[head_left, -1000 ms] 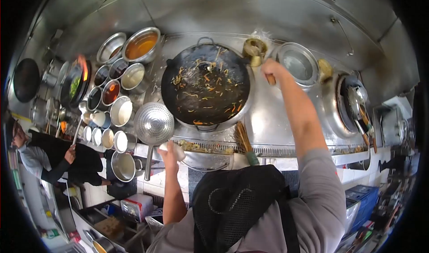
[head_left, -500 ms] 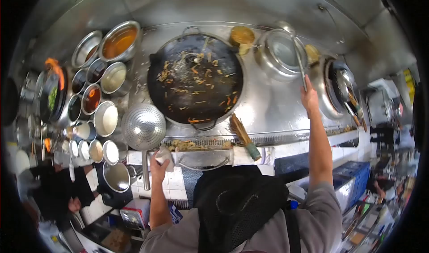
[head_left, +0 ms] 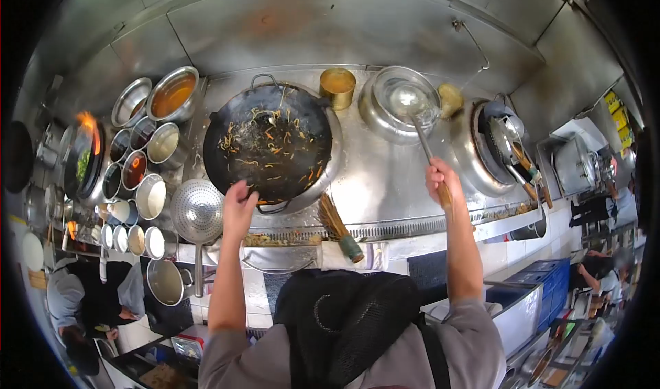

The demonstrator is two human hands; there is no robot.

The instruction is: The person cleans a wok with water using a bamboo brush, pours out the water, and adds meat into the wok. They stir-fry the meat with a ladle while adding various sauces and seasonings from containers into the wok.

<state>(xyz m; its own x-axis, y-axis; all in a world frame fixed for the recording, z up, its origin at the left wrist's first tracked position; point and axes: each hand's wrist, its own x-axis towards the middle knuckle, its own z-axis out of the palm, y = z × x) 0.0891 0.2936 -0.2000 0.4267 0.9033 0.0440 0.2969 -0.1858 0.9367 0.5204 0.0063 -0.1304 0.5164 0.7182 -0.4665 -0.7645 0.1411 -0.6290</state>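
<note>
My right hand (head_left: 445,181) is wrapped round the wooden handle of a ladle (head_left: 423,138). The ladle's bowl is over the round metal pot (head_left: 368,103), which holds clear liquid. At the near left rim of a large black wok (head_left: 268,165) is my left hand (head_left: 238,207), its fingers bent and the thumb apart from them. I see nothing between them; whether they touch the rim I cannot tell. Noodle-like strands and orange shreds are spread in the wok. A perforated metal strainer (head_left: 197,210) lies just left of my left hand.
Bowls and pots of sauces and seasonings (head_left: 151,196) crowd the left side. A bamboo brush (head_left: 340,231) rests at the front edge, and a gold-coloured tin (head_left: 337,90) stands behind the wok. Flame (head_left: 88,127) rises at the far left. Another person (head_left: 93,293) stands lower left.
My left hand has let go of the white cloth and moved up to the wok's rim. My right hand has lowered the ladle, whose bowl is now over the pot. The view has shifted.
</note>
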